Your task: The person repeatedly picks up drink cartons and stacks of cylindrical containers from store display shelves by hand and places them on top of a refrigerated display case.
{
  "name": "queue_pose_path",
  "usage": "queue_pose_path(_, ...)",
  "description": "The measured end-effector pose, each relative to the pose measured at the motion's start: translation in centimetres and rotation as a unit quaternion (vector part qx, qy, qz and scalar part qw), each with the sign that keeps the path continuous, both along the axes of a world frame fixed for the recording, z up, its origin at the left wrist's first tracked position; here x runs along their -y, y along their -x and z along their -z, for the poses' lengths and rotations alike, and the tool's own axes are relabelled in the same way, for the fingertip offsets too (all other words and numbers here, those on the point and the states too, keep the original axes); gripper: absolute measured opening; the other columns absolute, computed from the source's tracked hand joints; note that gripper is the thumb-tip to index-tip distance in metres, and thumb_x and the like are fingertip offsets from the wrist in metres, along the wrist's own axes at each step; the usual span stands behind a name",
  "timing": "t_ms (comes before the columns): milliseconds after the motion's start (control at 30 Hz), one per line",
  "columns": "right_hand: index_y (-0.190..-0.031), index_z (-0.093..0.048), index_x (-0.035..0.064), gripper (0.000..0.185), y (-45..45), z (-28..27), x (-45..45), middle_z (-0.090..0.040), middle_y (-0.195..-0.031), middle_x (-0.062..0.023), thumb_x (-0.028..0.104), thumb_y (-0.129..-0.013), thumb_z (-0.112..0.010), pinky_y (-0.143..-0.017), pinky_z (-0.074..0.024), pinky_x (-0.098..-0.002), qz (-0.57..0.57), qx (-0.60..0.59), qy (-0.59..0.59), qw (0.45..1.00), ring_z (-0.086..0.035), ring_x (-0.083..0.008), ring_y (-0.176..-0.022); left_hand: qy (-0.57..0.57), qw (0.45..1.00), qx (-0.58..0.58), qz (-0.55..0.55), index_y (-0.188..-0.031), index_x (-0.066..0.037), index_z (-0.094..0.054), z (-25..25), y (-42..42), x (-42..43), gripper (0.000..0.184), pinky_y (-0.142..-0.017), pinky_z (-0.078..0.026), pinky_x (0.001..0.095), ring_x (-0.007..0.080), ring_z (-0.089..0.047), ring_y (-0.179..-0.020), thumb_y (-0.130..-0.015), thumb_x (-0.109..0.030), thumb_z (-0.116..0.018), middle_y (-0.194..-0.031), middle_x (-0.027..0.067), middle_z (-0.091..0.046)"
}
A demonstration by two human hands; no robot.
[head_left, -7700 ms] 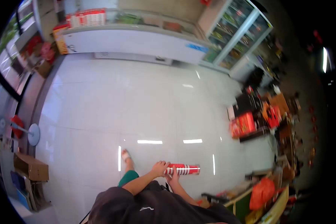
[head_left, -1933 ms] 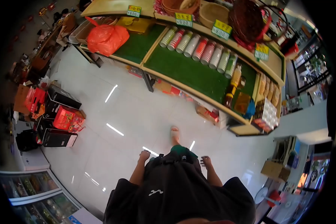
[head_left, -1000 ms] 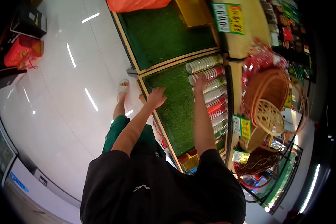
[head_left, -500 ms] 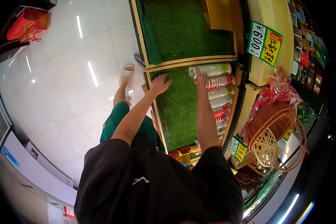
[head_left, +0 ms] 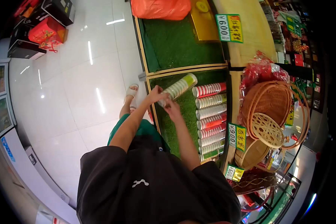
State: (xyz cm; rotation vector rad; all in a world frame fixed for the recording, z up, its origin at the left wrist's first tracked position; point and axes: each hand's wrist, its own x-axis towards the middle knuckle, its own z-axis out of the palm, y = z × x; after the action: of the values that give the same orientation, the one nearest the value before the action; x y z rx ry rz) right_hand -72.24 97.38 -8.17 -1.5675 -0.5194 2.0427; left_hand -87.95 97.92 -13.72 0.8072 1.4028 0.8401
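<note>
A clear tube of stacked green and white cups (head_left: 179, 86) is tilted above the green turf shelf (head_left: 186, 108). My left hand (head_left: 157, 95) is closed round its near end from the left. From below, my right hand (head_left: 171, 108) grips the same end, its fingers close to those of my left hand. To the right, several similar tubes lie in a column on the turf; the top one (head_left: 210, 89) holds red and white cups.
An orange plastic bag (head_left: 160, 9) and a gold box (head_left: 205, 22) are on the upper shelf section. Wicker baskets (head_left: 265, 104) and price signs line the right ledge. Red gift box (head_left: 48, 33) and black boxes stand on the floor at left.
The green and white tube has come off the top of the column, moved left and tilted. My right hand has drawn back with it, and my left hand has closed on its end.
</note>
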Motion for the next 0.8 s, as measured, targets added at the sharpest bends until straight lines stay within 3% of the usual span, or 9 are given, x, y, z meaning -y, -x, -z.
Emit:
queue_pose_path(133,-0.113,-0.048,0.0024,0.035,-2.5,-1.0,8.1,-0.057,-0.102,-0.0049,0.006,-0.082,-0.064,-0.081,-0.0484,-0.0292,-0.163,0.02,-0.145,0.976,-0.057,-0.0145,-0.094,-0.031,0.999,-0.005,0.033,-0.115,0.008,-0.046,-5.6,-0.5,5.5,0.082,-0.084,-0.045,0.0328,0.0252,-0.056,-0.097,-0.063,-0.049,-0.076,-0.105,0.0184,-0.057)
queue_pose_path(200,-0.122,-0.041,-0.0002,0.054,-3.1,-2.5,12.2,-0.055,-0.114,-0.0089,0.0,-0.076,-0.068,-0.089,-0.0464,-0.0322,-0.19,0.001,-0.208,0.959,-0.055,-0.018,-0.105,-0.039,0.992,0.116,-0.009,-0.123,0.006,-0.042,-7.6,-1.5,9.7,0.085,-0.088,-0.044,0.0332,0.0228,-0.055,-0.103,-0.064,-0.042,-0.079,-0.112,0.0172,-0.056)
queue_pose_path(233,-0.132,-0.032,0.0001,0.074,-3.6,-1.6,14.0,-0.05,-0.124,-0.0113,0.001,-0.071,-0.074,-0.096,-0.0425,-0.0346,-0.186,-0.003,-0.253,0.949,-0.05,-0.0216,-0.114,-0.06,0.989,0.136,-0.021,-0.125,0.004,-0.041,-7.3,-1.9,11.5,0.08,-0.09,-0.043,0.0337,0.0219,-0.054,-0.105,-0.067,-0.037,-0.079,-0.113,0.0149,-0.056)
queue_pose_path(333,-0.136,-0.029,0.0018,0.082,-5.3,-1.8,18.1,-0.046,-0.128,-0.0116,0.006,-0.07,-0.077,-0.097,-0.0413,-0.0361,-0.248,0.036,-0.287,0.924,-0.048,-0.0227,-0.116,-0.044,0.986,0.106,-0.118,-0.124,0.003,-0.042,-8.4,-4.2,17.9,0.075,-0.09,-0.043,0.0329,0.021,-0.055,-0.105,-0.069,-0.034,-0.078,-0.113,0.0137,-0.056)
queue_pose_path(467,-0.135,-0.028,0.0026,0.089,-6.8,-0.4,21.4,-0.044,-0.128,-0.0139,0.012,-0.064,-0.081,-0.095,-0.0431,-0.038,-0.325,0.059,-0.247,0.911,-0.047,-0.0252,-0.118,-0.022,0.988,0.113,-0.105,-0.123,0.003,-0.042,-6.8,-5.1,22.6,0.072,-0.09,-0.044,0.0324,0.0209,-0.055,-0.104,-0.07,-0.03,-0.077,-0.114,0.0139,-0.055)
queue_pose_path(600,-0.135,-0.028,0.0046,0.091,-5.4,-3.4,20.7,-0.044,-0.128,-0.0134,0.007,-0.061,-0.081,-0.092,-0.0459,-0.0388,-0.337,0.039,-0.195,0.92,-0.049,-0.0252,-0.116,-0.036,0.977,0.106,-0.181,-0.122,0.003,-0.042,-11.6,-5.8,25.6,0.074,-0.09,-0.044,0.0342,0.0227,-0.056,-0.103,-0.067,-0.032,-0.079,-0.112,0.0143,-0.056)
queue_pose_path(700,-0.132,-0.032,0.0034,0.091,-3.0,-6.1,20.8,-0.05,-0.124,-0.0111,-0.002,-0.055,-0.08,-0.089,-0.0478,-0.0345,-0.405,-0.031,-0.169,0.898,-0.053,-0.0217,-0.109,-0.104,0.985,-0.049,-0.13,-0.121,0.004,-0.042,-13.3,-4.5,28.9,0.082,-0.093,-0.042,0.0377,0.0312,-0.055,-0.108,-0.06,-0.035,-0.081,-0.116,0.0194,-0.055)
queue_pose_path(733,-0.132,-0.032,0.0034,0.091,-2.6,-5.7,21.8,-0.05,-0.124,-0.0111,-0.002,-0.055,-0.08,-0.089,-0.0478,-0.0345,-0.41,-0.03,-0.172,0.895,-0.053,-0.0217,-0.109,-0.107,0.984,-0.048,-0.135,-0.121,0.004,-0.042,-13.0,-4.3,30.5,0.082,-0.093,-0.042,0.0377,0.0312,-0.055,-0.108,-0.06,-0.035,-0.081,-0.116,0.0194,-0.055)
queue_pose_path(800,-0.134,-0.03,0.0031,0.091,-1.0,-5.1,23.8,-0.049,-0.124,-0.0099,0.0,-0.058,-0.081,-0.092,-0.0446,-0.0317,-0.507,-0.107,-0.091,0.85,-0.049,-0.0213,-0.114,-0.162,0.951,-0.19,-0.179,-0.122,0.003,-0.043,-12.0,-3.6,34.5,0.081,-0.092,-0.042,0.0383,0.0317,-0.055,-0.108,-0.061,-0.034,-0.08,-0.117,0.0203,-0.055)
